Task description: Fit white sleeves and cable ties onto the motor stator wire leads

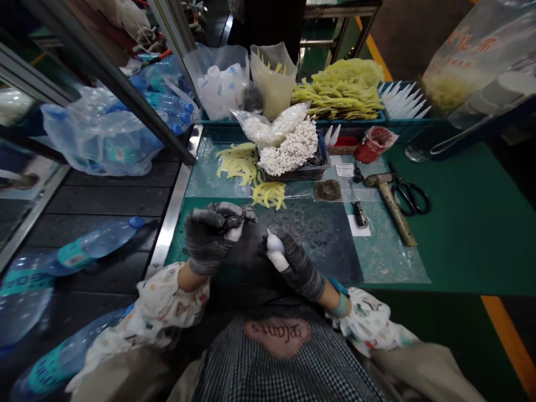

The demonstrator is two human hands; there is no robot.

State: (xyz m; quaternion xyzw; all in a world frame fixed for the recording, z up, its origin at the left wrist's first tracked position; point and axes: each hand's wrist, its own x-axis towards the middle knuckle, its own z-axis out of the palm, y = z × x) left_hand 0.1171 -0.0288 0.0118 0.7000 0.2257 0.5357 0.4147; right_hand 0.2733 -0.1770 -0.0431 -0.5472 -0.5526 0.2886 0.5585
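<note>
My left hand, in a dirty grey knit glove with a white fingertip covering, is closed above the work surface. Its fingers pinch together at a small dark, smudged bit that is too unclear to name. Facing it, my right hand wears a matching glove and is closed around a small white piece with a pointed tip. The tip points up and away from me. Both hands are over a dark mat strewn with black crumbs. Just beyond them lie yellow curved strips.
White beads or buds heap in a dark tray beyond the mat. A hammer, scissors and a screwdriver-like tool lie to the right. Blue bins line the back. Water bottles rest on the slatted conveyor at left.
</note>
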